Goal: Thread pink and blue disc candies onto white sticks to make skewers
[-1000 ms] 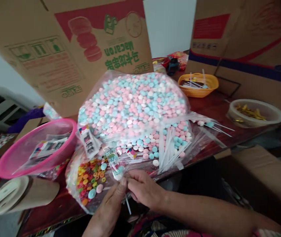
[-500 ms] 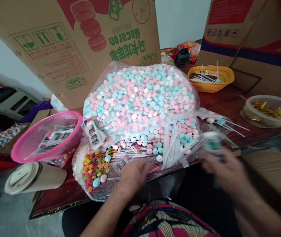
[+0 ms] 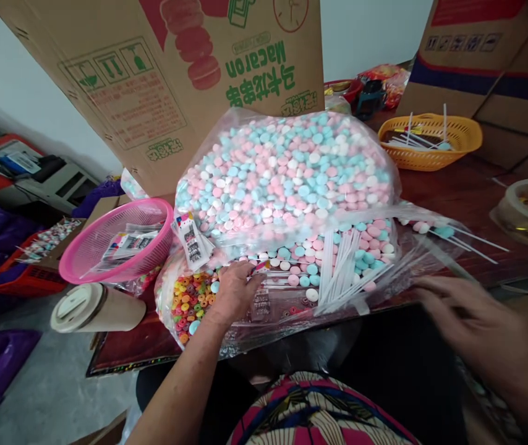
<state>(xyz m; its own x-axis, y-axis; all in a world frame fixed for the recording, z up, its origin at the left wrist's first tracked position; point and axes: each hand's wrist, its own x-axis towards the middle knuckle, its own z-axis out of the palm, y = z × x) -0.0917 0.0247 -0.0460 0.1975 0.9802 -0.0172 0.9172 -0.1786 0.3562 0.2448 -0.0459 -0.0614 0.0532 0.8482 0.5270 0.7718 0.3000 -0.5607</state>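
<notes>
My left hand (image 3: pixel 234 292) rests over white sticks (image 3: pixel 277 281) and candies at the front of the clear plastic bag (image 3: pixel 231 232), thumb and fingers apart, fingertips partly hidden. Beside it lie a small printed packet (image 3: pixel 261 304) and fruit-coloured ring candies (image 3: pixel 188 303). Pink, blue and white button-shaped candies (image 3: pixel 287 161) fill the bag behind. My right hand (image 3: pixel 472 321), blurred, hovers off the table's front edge with its fingers loosely apart and nothing visible in them. A bundle of white sticks (image 3: pixel 338 269) lies between the hands, on the candies.
Left stand a pink basket (image 3: pixel 76 259) of printed packets and a lidded cup (image 3: pixel 122 309) lying tilted. A large carton (image 3: pixel 153 117) stands behind the bag. A yellow basket (image 3: pixel 431 159) with sticks and a clear tub (image 3: pixel 519 222) are at the right.
My left hand has moved forward and left onto the sticks and candies. My right hand has moved right and down, and the blurred white-green item it held is no longer in view. The view has shifted.
</notes>
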